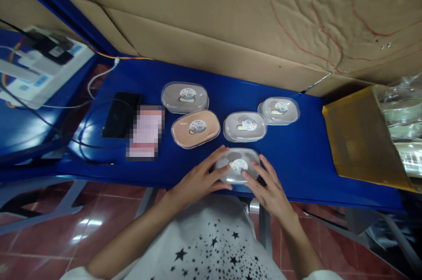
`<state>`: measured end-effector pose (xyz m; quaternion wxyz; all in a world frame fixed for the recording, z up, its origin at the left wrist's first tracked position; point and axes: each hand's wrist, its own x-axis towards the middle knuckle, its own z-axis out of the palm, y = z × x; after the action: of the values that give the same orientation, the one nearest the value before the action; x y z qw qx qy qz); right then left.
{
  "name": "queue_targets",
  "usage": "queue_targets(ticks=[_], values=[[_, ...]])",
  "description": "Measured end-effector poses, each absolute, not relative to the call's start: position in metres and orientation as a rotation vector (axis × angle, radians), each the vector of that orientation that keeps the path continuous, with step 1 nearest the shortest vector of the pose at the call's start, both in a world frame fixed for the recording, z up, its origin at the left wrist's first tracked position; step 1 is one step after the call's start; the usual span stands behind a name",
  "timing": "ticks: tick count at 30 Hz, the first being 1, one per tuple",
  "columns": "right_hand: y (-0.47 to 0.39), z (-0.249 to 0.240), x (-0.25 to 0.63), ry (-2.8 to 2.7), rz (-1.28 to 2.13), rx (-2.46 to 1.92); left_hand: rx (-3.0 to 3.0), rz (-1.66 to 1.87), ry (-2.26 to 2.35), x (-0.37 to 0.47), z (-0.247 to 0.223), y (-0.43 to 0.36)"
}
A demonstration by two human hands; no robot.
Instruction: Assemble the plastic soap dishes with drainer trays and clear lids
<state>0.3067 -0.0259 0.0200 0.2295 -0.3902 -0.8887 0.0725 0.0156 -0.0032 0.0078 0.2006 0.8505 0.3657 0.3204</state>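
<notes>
A grey oval plastic box (239,175) with a clear lid and a round white label lies near the table's front edge. My left hand (204,176) grips its left side, one finger at the far edge, another on the lid and the thumb near the front edge. On the right side, my right hand (268,187) holds the same box, fingers spread over the lid and far corner. Just beyond it is a second grey box (245,132). An orange-pink box (194,132) of the same shape sits to the left of that one.
Two more oval boxes, one at the back left (184,99) and one at the back right (286,115), rest on the blue table (306,152). A dark phone (120,113), a blurred-out pink item (145,132), a power strip (49,73) and cables lie left. A carton (356,139) stands right.
</notes>
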Motion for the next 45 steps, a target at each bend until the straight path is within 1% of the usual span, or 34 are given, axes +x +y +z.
queue_targets(ticks=[4,12,16,28,32,35,38,40,42,45], values=[[-0.03,0.018,0.307,-2.477,0.238,-1.061,2.215,0.912,1.017,0.015,0.01,-0.005],[-0.029,0.02,0.303,-2.371,0.223,-1.036,1.969,0.938,0.956,0.013,0.009,0.001],[-0.029,0.019,0.302,-2.308,0.282,-1.026,1.878,0.888,0.949,0.014,0.005,0.004],[-0.029,0.019,0.301,-2.352,0.303,-1.072,1.946,0.737,1.016,0.016,0.013,0.005],[-0.03,0.024,0.308,-2.403,0.276,-1.098,2.147,0.749,1.058,0.018,0.018,-0.002],[-0.03,0.029,0.331,-2.346,0.254,-1.201,2.336,0.837,1.202,0.008,0.032,-0.008],[-0.03,0.033,0.36,-2.204,0.142,-1.369,2.333,0.94,1.623,-0.01,0.045,-0.006],[-0.028,0.034,0.375,-2.147,0.064,-1.432,2.288,0.905,1.827,-0.022,0.049,0.001],[-0.023,0.033,0.383,-2.148,0.024,-1.464,2.303,0.856,1.826,-0.029,0.048,0.01],[-0.009,0.031,0.391,-2.151,-0.025,-1.522,2.366,0.839,1.688,-0.03,0.044,0.023]])
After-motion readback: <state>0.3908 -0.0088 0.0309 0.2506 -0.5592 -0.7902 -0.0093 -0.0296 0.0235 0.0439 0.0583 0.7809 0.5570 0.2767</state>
